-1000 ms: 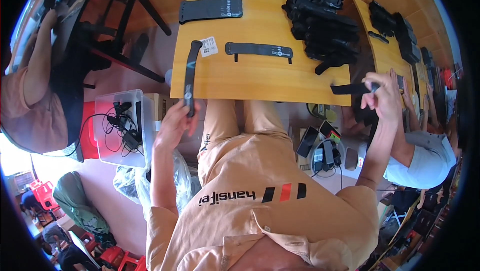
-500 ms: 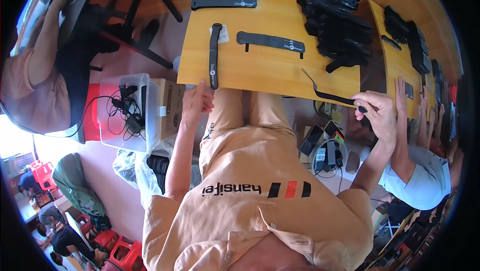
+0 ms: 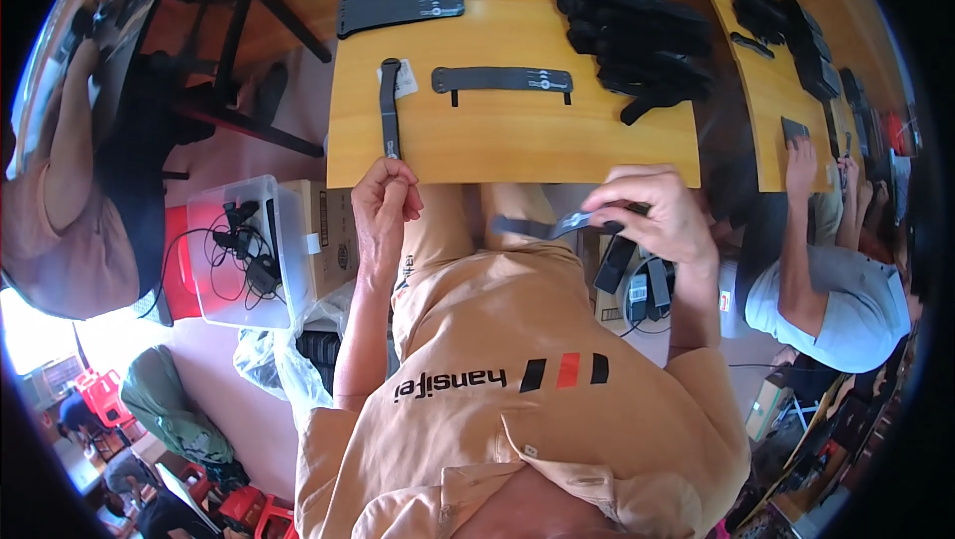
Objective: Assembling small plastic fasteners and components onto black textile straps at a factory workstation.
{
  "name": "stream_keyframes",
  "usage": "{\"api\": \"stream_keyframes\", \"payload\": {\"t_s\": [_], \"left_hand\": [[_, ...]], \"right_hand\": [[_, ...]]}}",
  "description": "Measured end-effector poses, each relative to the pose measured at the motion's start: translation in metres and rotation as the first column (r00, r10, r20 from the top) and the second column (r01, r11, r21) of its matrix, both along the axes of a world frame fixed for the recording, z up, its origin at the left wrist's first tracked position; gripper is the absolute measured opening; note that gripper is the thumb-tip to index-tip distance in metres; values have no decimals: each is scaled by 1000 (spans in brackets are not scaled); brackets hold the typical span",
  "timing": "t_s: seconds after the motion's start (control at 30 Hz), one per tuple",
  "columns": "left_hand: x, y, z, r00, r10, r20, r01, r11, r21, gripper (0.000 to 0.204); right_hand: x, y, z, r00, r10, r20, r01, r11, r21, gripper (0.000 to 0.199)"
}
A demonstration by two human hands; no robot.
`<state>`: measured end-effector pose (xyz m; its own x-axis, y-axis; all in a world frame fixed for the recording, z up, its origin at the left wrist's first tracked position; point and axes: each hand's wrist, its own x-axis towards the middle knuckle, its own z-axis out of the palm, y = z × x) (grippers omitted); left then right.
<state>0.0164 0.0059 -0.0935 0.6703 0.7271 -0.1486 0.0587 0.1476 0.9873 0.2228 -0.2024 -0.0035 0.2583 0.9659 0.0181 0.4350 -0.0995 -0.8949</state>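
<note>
My right hand (image 3: 652, 213) is closed on a black strap (image 3: 532, 229), whose blurred loose end trails to the left in front of the table edge. Beside the table's front left edge, my left hand (image 3: 386, 199) has its fingers curled over the lower end of another black strap (image 3: 389, 106). That second strap lies lengthwise on the wood, a loop at its far end over a small white paper. A wider dark band (image 3: 502, 81) with two short black tabs rests flat to its right.
The yellow wooden table (image 3: 497, 146) also bears a stack of flat dark bands (image 3: 403, 7) and a heap of black straps (image 3: 632, 32). A clear plastic bin (image 3: 244, 251) of cables stands at left. Other people sit at left and at a right-hand table (image 3: 771, 121).
My right hand has swung left and nearer my body with its strap. My left hand has closed over the end of the strap on the table. The view has shifted slightly.
</note>
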Motion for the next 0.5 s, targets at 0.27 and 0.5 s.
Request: {"api": "stream_keyframes", "payload": {"t_s": [0.27,0.5], "left_hand": [[52,-46,19,941,-264,213,244,963,116,16],[52,5,9,786,-569,-239,602,793,93,21]], "right_hand": [[-26,38,-15,998,60,-18,-58,992,111,21],[10,32,-74,936,-346,-69,341,937,-75,21]]}}
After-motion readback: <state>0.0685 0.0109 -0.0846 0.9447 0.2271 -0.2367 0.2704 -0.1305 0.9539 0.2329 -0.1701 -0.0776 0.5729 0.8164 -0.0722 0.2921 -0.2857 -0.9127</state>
